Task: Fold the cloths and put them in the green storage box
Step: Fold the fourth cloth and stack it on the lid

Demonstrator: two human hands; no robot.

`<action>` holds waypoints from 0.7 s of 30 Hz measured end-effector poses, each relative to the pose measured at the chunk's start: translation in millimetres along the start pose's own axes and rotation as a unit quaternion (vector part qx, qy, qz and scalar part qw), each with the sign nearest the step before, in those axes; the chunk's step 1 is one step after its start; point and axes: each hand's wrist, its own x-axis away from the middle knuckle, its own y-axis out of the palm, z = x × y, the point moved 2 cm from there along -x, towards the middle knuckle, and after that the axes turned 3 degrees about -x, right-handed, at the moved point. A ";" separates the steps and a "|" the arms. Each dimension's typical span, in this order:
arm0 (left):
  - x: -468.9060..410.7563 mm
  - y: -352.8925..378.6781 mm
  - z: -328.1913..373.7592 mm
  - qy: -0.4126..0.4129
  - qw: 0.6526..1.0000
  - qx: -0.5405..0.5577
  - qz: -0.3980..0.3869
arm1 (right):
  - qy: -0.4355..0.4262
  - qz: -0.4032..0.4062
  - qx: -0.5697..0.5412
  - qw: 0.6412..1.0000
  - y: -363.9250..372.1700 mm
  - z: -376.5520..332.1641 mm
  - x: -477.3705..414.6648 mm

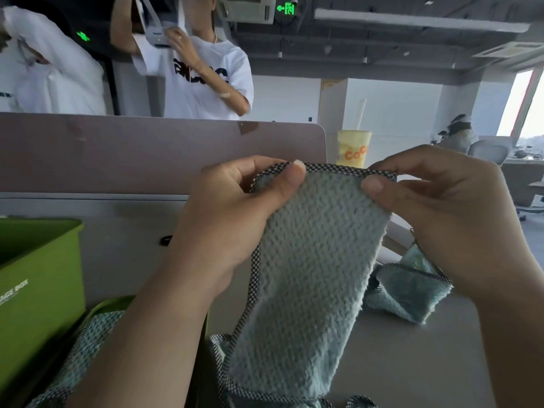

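- Leftmost, the green storage box (38, 275) is standing open at the frame's left edge.
- Next, the left hand (235, 213) is pinching the top hem of the held cloth (309, 275), thumb in front.
- At centre frame, the held cloth is hanging upright between both hands.
- Further right, the right hand (441, 207) is pinching the hem's right corner.
- At lower right, a crumpled cloth (409, 290) is lying on the table (412, 363).

Grey table (412, 363) carries a green storage box (38, 290) standing at the left and a crumpled teal cloth (409, 293) lying at the right.
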 end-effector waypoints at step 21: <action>0.5 1.5 6.0 0.095 0.995 -0.027 -0.028 | 0.000 0.041 -0.029 0.999 1.2 1.0 -2.1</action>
